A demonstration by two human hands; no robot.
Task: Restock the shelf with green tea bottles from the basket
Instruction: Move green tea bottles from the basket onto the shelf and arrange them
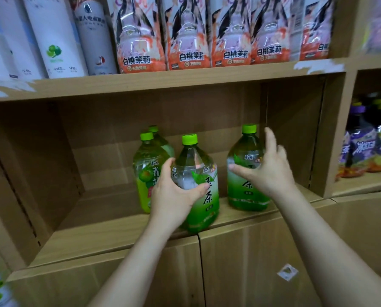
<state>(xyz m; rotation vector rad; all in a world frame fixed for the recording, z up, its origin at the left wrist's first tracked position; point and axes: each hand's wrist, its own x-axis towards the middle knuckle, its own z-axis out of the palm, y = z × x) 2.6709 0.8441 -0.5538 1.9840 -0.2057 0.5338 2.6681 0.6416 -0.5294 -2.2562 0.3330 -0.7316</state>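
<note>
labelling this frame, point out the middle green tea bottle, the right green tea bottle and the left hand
middle green tea bottle (207, 196), head view, label
right green tea bottle (240, 180), head view, label
left hand (174, 196), head view, back of hand

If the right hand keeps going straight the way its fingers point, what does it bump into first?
Most likely the right green tea bottle. The right hand is open, with its fingers spread beside that bottle. Depth is hard to judge, so it may already be touching.

The left hand (174, 193) grips the middle green tea bottle (198, 185) at the wooden shelf's (118, 231) front edge. The right hand (267, 167), fingers spread, rests against the right bottle (245, 171).
</note>
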